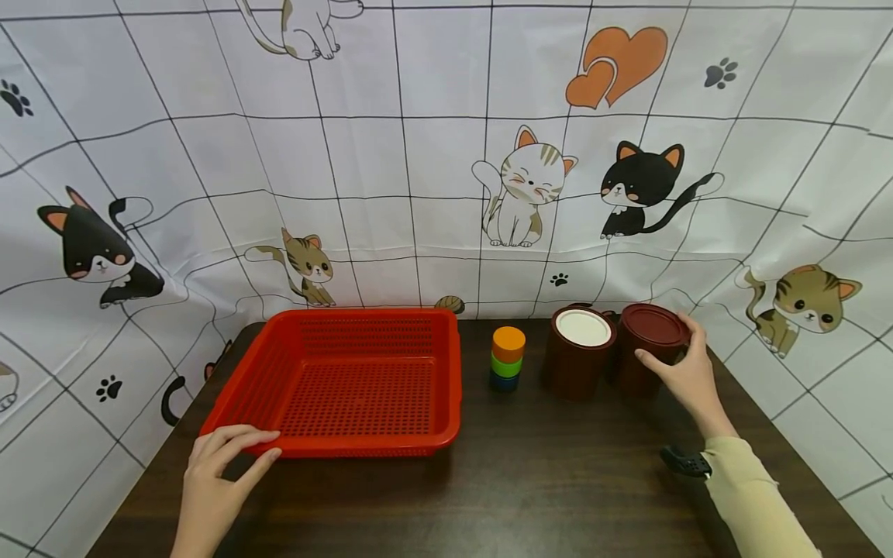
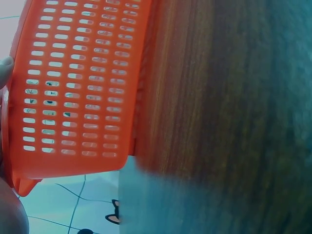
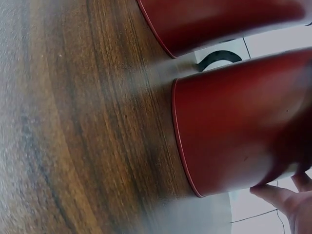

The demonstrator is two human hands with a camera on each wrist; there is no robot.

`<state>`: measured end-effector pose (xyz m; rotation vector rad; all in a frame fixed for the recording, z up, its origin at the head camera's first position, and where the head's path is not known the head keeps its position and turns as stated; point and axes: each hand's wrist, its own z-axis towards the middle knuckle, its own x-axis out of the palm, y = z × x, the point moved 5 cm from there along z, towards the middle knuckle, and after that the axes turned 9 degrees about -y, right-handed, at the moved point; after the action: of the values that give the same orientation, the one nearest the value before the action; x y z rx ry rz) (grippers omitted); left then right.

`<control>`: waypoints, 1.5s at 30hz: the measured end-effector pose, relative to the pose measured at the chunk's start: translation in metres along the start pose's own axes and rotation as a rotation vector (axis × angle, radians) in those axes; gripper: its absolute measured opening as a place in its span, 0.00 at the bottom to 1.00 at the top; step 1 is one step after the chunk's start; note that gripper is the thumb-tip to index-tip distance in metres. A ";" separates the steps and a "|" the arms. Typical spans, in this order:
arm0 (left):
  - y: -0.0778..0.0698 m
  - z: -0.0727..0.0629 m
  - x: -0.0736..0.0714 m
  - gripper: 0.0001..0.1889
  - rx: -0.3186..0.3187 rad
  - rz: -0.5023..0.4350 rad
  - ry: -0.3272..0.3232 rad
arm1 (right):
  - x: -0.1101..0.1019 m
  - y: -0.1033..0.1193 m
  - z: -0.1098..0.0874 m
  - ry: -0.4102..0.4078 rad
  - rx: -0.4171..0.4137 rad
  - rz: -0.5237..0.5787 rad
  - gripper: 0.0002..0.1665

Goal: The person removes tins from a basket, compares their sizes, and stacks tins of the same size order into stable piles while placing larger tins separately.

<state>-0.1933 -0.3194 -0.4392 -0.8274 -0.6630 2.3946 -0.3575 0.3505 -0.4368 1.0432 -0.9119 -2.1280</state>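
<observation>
A red perforated plastic basket [image 1: 363, 447] sits on the left of the dark wooden table. At its near left corner my left hand [image 1: 219, 473] pinches the rim, thumb in front and fingers over the edge. In the left wrist view the slotted basket wall [image 2: 80, 83] fills the upper left. On the right, a dark red canister [image 3: 239, 126] with a dark red lid [image 1: 653, 324] stands upright on the table. My right hand [image 1: 687, 380] holds it near the top, thumb at the front and fingers along the right side.
A second dark red canister [image 1: 577, 372] with a white top stands just left of the held one. Between it and the basket is a small orange, green and blue stack [image 1: 507, 358]. A cat-patterned sheet [image 1: 446, 155] rises behind the table [image 1: 530, 480].
</observation>
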 end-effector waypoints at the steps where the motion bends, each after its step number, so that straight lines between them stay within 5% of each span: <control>1: 0.000 0.000 0.000 0.23 -0.001 0.003 0.001 | 0.000 0.000 0.000 0.002 0.001 0.002 0.60; 22: 0.002 -0.003 0.000 0.22 -0.012 0.017 0.005 | -0.001 0.001 -0.004 0.001 0.029 -0.015 0.60; 36: -0.006 -0.002 0.001 0.23 0.040 -0.022 -0.016 | -0.001 0.003 -0.010 -0.093 0.084 -0.035 0.62; 45: 0.000 0.000 0.001 0.23 0.005 -0.004 -0.003 | 0.002 0.007 -0.012 -0.142 0.098 -0.032 0.61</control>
<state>-0.1937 -0.3186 -0.4400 -0.8197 -0.6595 2.3930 -0.3466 0.3411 -0.4377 0.9697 -1.0827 -2.2259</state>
